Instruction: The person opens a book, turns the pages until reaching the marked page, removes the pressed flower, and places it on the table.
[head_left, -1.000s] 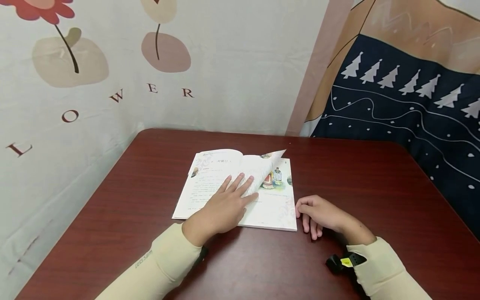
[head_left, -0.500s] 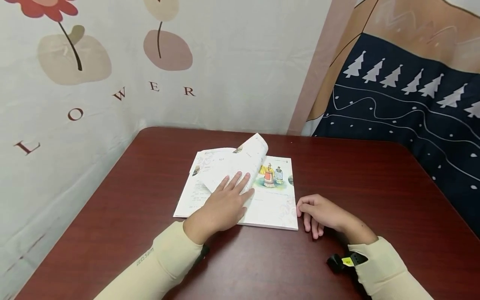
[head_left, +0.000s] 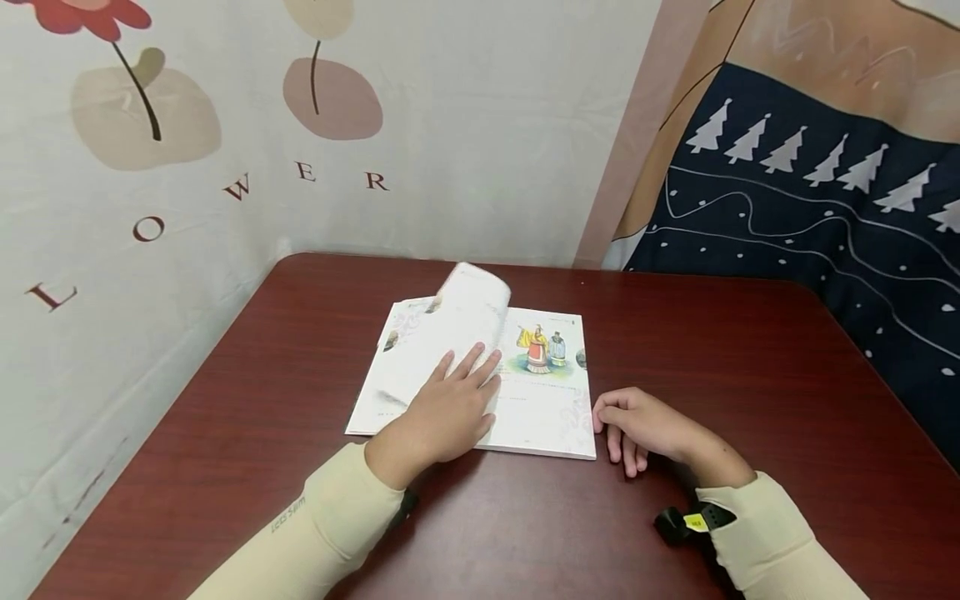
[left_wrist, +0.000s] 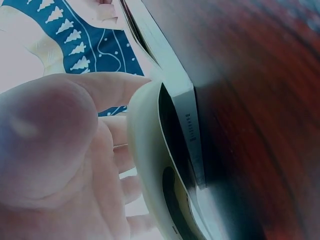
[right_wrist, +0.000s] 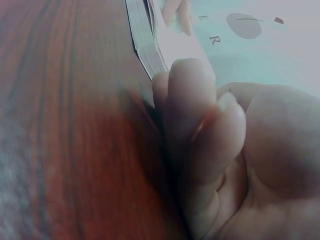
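Can read L, O, W, E and R in dark red capitals on the cloth [head_left: 487, 167], E and R again in the right wrist view. Cannot make out lettering on the left sleeve [head_left: 322, 521], yellow tag [head_left: 696, 522] or book [head_left: 543, 421], too small or blurred.

One high view, two close
Head view looks forward-down over the reddish-brown wooden table [head_left: 697, 333]; left wrist view faces rightward, right wrist view leftward, both sharing the open white paper book [head_left: 536, 421].
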